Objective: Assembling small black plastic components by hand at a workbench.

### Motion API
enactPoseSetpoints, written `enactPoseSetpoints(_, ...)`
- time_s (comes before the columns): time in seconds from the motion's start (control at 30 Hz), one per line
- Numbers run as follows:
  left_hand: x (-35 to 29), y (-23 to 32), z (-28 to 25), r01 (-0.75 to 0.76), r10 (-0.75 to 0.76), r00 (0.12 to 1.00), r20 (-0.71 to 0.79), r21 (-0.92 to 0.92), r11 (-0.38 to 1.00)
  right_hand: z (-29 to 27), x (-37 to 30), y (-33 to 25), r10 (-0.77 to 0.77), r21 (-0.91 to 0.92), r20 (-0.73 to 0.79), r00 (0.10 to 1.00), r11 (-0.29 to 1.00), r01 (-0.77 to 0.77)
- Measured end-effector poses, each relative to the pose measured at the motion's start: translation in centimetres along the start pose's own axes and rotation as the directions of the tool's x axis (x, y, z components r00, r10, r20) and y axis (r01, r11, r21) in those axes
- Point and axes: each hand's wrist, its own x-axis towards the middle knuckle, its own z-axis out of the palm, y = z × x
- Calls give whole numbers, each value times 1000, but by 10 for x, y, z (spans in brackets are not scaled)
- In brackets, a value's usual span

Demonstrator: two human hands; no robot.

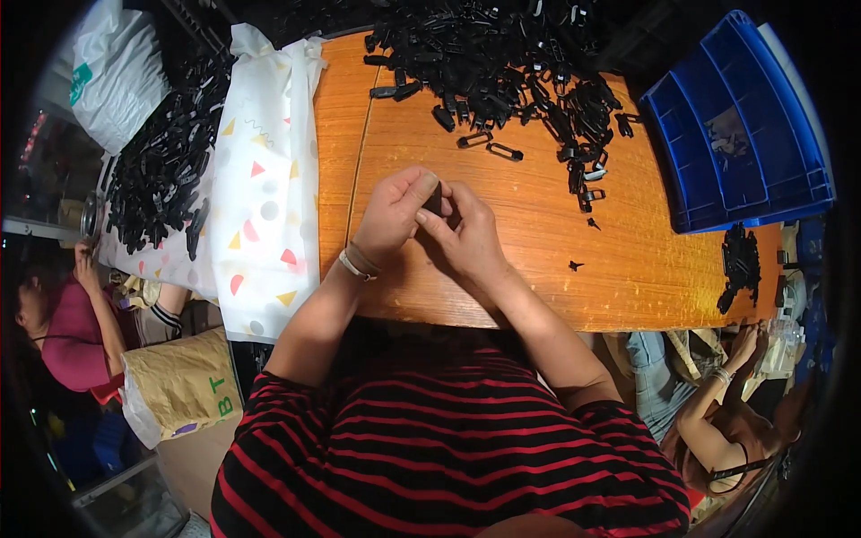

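Far left: a co-worker (72, 345) in a magenta top is seen, one arm raised toward the heap nearby.
White plastic bag (121, 85): propped up behind that heap.
Left heap (160, 166): made up of many black plastic parts, spread on a pale surface.
Brown sack (184, 387): placed below the left heap, marked with green print.
Patterned sheet (267, 193): laid along the left of the wooden tabletop (547, 211) — white, dotted with coloured triangles and rounded shapes.
Left hand (395, 211): its grip is clenched on the dark piece, the thumb pressed near its top; a pale band (355, 264) is worn at the wrist.
Dark piece (432, 199): held between both hands, above the tabletop; its exact form cannot be told, being partly covered by fingers.
Right hand (469, 233): its grip is likewise closed around the dark piece, from the other side.
Main heap (489, 67): piled at the tabletop's far side — black parts, with two frame-like parts (504, 152) lying loose at its near edge.
Small black bits (576, 265): scattered right of the hands.
Lower right: another co-worker (717, 430) is seen.
Blue bin (758, 215): set at the right, divided inside by ribs.
Black cluster (739, 269): gathered just below the bin.
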Motion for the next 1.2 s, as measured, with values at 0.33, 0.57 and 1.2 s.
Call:
enactPoseSetpoints(0.33,103,-17,-32,361,-174,905,-388,483,798,-53,80,24,-165,-753,194,967,607,254)
enactPoseSetpoints(0.57,147,1,-22,483,-70,866,-494,794,370,-57,103,42,-323,-735,421,848,427,527)
enactPoseSetpoints(1.2,33,-10,-14,124,-123,955,-269,-14,992,-56,19,5,-132,-636,-39,990,768,77)
